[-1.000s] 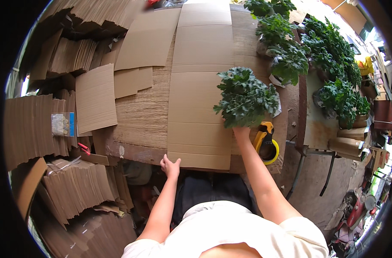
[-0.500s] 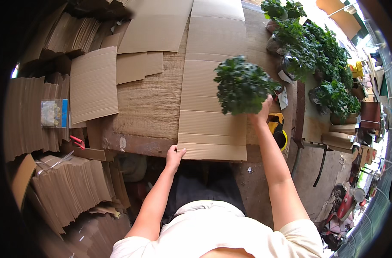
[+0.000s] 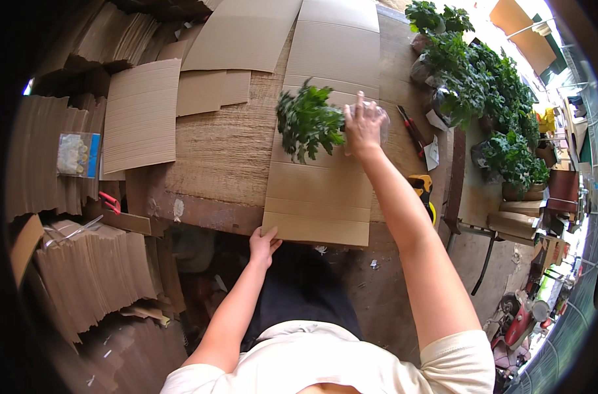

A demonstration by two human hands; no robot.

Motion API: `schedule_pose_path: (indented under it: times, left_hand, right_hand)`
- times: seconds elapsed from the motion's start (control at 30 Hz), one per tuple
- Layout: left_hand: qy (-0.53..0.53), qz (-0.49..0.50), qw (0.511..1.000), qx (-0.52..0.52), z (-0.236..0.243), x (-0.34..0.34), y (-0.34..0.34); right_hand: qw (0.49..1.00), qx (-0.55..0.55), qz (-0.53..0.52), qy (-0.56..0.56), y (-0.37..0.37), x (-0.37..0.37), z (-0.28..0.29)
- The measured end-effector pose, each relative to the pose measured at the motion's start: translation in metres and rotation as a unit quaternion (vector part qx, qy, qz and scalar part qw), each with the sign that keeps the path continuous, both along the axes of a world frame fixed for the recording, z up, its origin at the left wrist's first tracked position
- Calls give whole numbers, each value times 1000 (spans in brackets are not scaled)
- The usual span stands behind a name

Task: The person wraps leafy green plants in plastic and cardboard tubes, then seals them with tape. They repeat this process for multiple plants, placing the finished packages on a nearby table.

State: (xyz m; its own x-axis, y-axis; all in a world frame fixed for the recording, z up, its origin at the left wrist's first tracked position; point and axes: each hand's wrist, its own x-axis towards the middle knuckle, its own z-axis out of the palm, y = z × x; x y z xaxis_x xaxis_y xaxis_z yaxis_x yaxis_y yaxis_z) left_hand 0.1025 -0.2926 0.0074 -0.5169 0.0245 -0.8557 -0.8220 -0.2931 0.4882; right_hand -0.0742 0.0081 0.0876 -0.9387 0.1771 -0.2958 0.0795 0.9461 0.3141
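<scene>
A long scored cardboard sheet [image 3: 325,190] lies on the wooden table, its near end reaching the front edge. My left hand [image 3: 264,246] is closed on its near left corner, thumb on top. Tipped on its side over the sheet is a leafy green potted plant [image 3: 310,121], its foliage toward the left. My right hand [image 3: 364,128] grips the plant's base, which has clear plastic around it; the fingers and palm hide most of that base. Right of the sheet lie a red-and-black handled tool [image 3: 412,131] and a yellow-and-black tape dispenser [image 3: 422,190].
More leafy plants in plastic-wrapped pots [image 3: 489,85] stand in a row on the right. Flat cardboard pieces [image 3: 240,36] overlap at the table's far left. Tall cardboard stacks [image 3: 95,282] fill the left side. A red-handled tool [image 3: 110,202] rests among them.
My right hand has brought the potted plant leftward over the cardboard and tipped it onto its side. The left hand stays at the sheet's near left corner.
</scene>
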Motion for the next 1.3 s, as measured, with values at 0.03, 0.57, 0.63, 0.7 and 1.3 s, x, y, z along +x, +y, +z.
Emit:
schedule_pose_path:
  times: [0.03, 0.57, 0.63, 0.7, 1.3]
  left_hand:
    - [9, 13, 1000, 5, -1, 2, 4]
    - [24, 62, 997, 24, -14, 11, 7]
    - [-6, 84, 996, 36, -18, 13, 7]
    - [2, 86, 996, 35, -22, 14, 8]
    - [53, 99, 992, 61, -40, 30, -5]
  right_hand:
    - [1000, 14, 21, 4, -3, -2, -6]
    - [972, -210, 107, -6, 49, -7, 11]
    - [978, -191, 86, 18, 46, -4, 13]
    - [978, -190, 64, 51, 36, 8, 11]
    - [939, -329, -23, 101, -14, 243, 24]
